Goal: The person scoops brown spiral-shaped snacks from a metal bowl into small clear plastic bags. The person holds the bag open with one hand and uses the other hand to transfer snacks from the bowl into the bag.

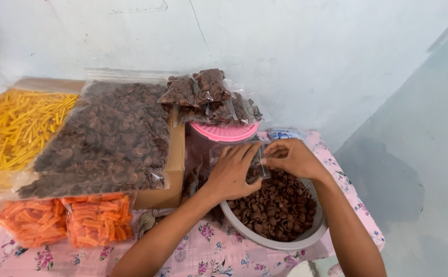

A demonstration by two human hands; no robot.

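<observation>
- The left hand (232,174) and right hand (293,158) meet over a grey bowl (306,237) of brown shell-shaped snacks (280,205), on a bench with a pink flowered cloth (213,251).
- Both hands' fingers are closed on a small clear bag (259,163), held just above the bowl.
- Behind stands a pink-lidded tub (224,132) carrying small filled packets (208,97).
- To the left lie a large bag of brown snacks (106,138), yellow sticks (13,128) and orange sticks (65,218).
</observation>
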